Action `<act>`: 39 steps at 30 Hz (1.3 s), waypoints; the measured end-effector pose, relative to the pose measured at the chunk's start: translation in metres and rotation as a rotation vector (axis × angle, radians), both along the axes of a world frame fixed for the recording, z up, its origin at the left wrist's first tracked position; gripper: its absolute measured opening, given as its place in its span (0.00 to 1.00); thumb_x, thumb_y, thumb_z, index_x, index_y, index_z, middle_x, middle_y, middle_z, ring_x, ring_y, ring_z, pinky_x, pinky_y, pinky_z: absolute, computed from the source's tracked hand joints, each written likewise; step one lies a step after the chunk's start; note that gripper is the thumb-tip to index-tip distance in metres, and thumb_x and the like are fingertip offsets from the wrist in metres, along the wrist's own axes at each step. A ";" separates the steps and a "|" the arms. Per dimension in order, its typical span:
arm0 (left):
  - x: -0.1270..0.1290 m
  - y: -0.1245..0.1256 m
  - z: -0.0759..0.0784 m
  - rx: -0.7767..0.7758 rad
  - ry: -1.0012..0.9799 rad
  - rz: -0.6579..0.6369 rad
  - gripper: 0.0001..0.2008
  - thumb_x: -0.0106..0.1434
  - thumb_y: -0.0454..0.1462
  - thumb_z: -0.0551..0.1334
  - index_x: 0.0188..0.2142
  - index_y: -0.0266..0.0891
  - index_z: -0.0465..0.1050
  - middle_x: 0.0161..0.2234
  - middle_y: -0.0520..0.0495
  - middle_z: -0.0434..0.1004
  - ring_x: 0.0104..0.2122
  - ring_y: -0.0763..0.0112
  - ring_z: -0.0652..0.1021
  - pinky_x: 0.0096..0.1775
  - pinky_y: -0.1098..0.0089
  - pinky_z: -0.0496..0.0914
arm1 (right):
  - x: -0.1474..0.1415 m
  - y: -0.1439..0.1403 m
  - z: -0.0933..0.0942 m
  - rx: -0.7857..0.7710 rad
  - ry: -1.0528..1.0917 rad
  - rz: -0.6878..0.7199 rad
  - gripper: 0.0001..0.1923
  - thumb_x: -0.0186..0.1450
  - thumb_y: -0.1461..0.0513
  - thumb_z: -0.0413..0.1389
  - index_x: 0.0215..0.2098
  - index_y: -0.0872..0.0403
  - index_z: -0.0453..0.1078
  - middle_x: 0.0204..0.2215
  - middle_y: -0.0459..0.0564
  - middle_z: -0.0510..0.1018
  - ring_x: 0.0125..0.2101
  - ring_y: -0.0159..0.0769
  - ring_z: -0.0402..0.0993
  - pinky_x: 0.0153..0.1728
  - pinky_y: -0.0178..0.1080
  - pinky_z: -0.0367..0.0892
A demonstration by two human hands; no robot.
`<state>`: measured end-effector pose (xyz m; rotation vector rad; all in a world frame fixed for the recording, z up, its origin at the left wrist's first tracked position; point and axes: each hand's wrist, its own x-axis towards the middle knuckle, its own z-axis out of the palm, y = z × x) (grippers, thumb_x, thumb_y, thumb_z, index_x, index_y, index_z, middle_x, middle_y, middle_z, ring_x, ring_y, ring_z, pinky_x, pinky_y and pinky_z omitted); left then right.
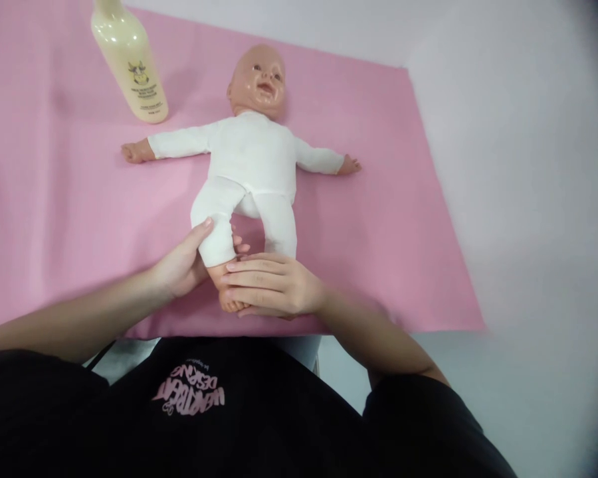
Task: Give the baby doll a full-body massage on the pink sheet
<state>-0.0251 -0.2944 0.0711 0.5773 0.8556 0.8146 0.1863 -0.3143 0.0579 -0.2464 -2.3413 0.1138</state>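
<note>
A baby doll (pixel 252 159) in a white suit lies on its back on a pink cloth (pixel 379 219), arms spread, head pointing away from me. My left hand (pixel 184 262) wraps around the lower part of the doll's leg on the left side, thumb along the white fabric. My right hand (pixel 274 284) lies flat over the doll's bare foot, fingers pointing left and closing on it. The doll's other leg ends behind my right hand.
A cream-coloured lotion bottle (pixel 129 63) with a small cow label stands on the pink cloth at the far left, beyond the doll's arm. The cloth covers a white table (pixel 528 199). My black shirt fills the bottom of the view.
</note>
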 end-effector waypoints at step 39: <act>-0.005 -0.005 -0.009 1.129 0.417 -0.755 0.09 0.58 0.43 0.73 0.39 0.51 0.83 0.42 0.48 0.86 0.55 0.52 0.78 0.73 0.43 0.41 | 0.018 0.023 0.007 -0.358 0.137 -0.207 0.12 0.70 0.63 0.53 0.27 0.51 0.64 0.22 0.41 0.73 0.25 0.31 0.70 0.49 0.45 0.71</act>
